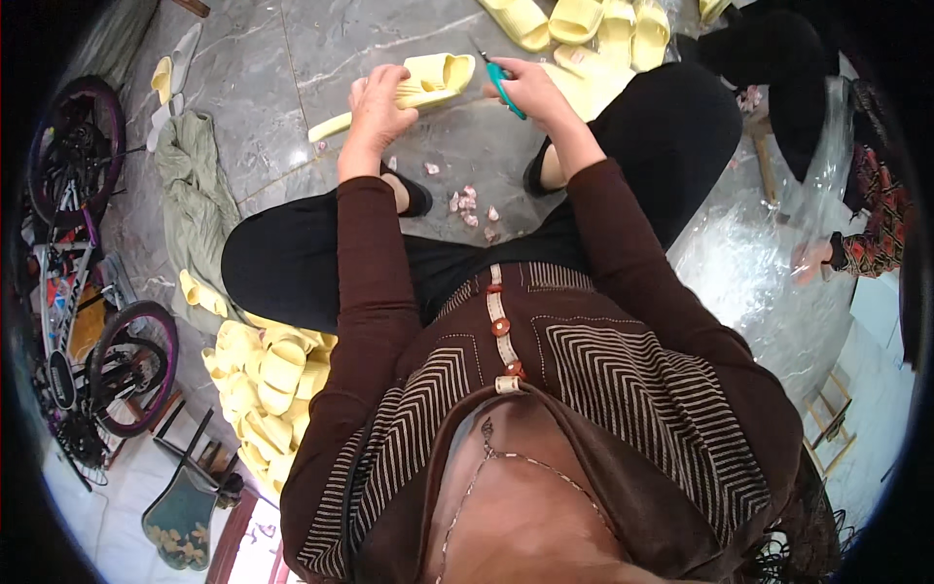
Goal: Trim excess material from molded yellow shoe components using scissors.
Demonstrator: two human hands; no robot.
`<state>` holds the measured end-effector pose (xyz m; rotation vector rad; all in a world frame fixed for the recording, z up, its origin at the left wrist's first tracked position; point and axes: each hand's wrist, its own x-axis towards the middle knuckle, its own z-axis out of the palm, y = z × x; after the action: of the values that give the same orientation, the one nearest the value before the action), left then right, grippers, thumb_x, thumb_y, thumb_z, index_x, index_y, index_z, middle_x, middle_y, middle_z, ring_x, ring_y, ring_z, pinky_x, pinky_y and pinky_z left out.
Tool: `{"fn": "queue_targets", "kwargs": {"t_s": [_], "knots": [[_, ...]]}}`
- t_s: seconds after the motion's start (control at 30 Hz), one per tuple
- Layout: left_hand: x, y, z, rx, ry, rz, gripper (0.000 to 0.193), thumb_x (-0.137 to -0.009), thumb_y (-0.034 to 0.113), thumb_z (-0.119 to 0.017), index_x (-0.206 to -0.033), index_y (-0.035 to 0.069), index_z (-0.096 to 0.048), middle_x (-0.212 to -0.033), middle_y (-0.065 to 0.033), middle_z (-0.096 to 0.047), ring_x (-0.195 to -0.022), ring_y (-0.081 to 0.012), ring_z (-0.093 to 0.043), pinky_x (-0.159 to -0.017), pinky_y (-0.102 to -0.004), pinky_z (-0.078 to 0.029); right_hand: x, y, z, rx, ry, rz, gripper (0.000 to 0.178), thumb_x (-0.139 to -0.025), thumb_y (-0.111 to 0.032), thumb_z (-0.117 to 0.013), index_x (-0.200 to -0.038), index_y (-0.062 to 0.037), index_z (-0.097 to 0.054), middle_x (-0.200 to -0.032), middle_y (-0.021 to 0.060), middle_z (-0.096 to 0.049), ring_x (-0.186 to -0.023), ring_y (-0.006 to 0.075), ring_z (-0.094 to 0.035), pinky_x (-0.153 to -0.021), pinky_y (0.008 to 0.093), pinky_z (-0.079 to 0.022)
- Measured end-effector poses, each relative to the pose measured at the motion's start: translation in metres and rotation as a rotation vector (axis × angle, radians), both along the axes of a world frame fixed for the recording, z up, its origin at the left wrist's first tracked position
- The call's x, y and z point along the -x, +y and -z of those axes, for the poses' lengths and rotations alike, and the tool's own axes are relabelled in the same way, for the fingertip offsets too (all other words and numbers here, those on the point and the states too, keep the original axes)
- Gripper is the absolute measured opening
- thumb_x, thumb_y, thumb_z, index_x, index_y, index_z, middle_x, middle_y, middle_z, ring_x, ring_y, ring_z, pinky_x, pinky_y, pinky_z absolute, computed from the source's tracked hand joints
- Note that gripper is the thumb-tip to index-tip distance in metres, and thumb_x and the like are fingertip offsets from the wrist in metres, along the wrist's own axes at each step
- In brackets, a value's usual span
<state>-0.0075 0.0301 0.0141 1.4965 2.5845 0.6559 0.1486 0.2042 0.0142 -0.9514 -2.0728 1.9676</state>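
Observation:
My left hand (377, 105) grips a pale yellow foam slipper (428, 80) by its sole, holding it above the grey marble floor between my knees. My right hand (530, 90) is closed on small teal-handled scissors (503, 86), whose tips point at the slipper's strap end. Small pinkish scraps (471, 206) lie on the floor below the hands, between my feet in black shoes.
A pile of yellow slippers (268, 389) lies at my left side and more yellow slippers (593, 24) lie ahead on the floor. A green cloth (195, 185) and a bicycle (78, 282) are at the left. A clear plastic bag (759, 263) and another person's hand (810, 261) are at the right.

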Motion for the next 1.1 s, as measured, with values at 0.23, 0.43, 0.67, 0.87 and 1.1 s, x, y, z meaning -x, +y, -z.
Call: {"fn": "queue_targets", "kwargs": {"t_s": [0.23,0.43,0.67,0.87,1.1], "knots": [[0.023,-0.019,0.023,0.491,0.035,0.242,0.042,-0.061,0.008,-0.062,-0.101,0.015,-0.051,-0.110,-0.0045,-0.050,-0.095,-0.0339,-0.049,-0.083,-0.0419,-0.040,-0.002,-0.037,0.097,0.467,-0.271,-0.349,0.028,-0.067,-0.012,-0.060,-0.094,-0.0079,-0.060,-0.065,-0.0010,-0.052,-0.058,0.0098,-0.048,-0.051,0.0246,-0.038],[0.042,-0.037,0.020,0.659,0.069,0.443,0.039,-0.066,0.004,-0.058,-0.102,0.016,-0.049,-0.111,-0.0046,-0.049,-0.097,-0.0350,-0.048,-0.082,-0.0430,-0.042,-0.009,-0.065,0.131,0.938,-0.284,-0.497,0.023,-0.068,-0.015,-0.060,-0.090,-0.0110,-0.054,-0.066,-0.0016,-0.050,-0.061,0.0107,-0.049,-0.053,0.0278,-0.040],[0.043,-0.021,-0.010,0.427,0.055,0.576,0.038,-0.063,-0.002,-0.058,-0.097,0.012,-0.049,-0.115,-0.0094,-0.047,-0.099,-0.0352,-0.047,-0.084,-0.0431,-0.040,-0.007,-0.066,0.131,1.284,-0.094,-0.455,0.022,-0.071,-0.026,-0.066,-0.085,-0.0109,-0.057,-0.073,0.0017,-0.057,-0.065,0.0115,-0.055,-0.055,0.0262,-0.045],[0.046,-0.008,-0.085,0.310,0.135,0.601,0.038,-0.060,-0.005,-0.059,-0.094,0.010,-0.048,-0.118,-0.0114,-0.046,-0.104,-0.0356,-0.045,-0.088,-0.0430,-0.039,0.006,-0.059,0.076,1.179,0.130,-0.490,0.038,-0.073,-0.023,-0.065,-0.105,-0.0075,-0.053,-0.079,0.0030,-0.057,-0.072,0.0113,-0.056,-0.060,0.0270,-0.047],[0.047,-0.015,-0.138,0.179,0.315,0.542,0.039,-0.059,-0.006,-0.061,-0.092,0.008,-0.048,-0.119,-0.0128,-0.045,-0.110,-0.0350,-0.042,-0.090,-0.0427,-0.037,0.015,-0.058,0.035,1.118,0.319,-0.555,0.052,-0.073,-0.021,-0.062,-0.119,-0.0017,-0.046,-0.087,0.0037,-0.056,-0.079,0.0120,-0.055,-0.066,0.0255,-0.047]]}}
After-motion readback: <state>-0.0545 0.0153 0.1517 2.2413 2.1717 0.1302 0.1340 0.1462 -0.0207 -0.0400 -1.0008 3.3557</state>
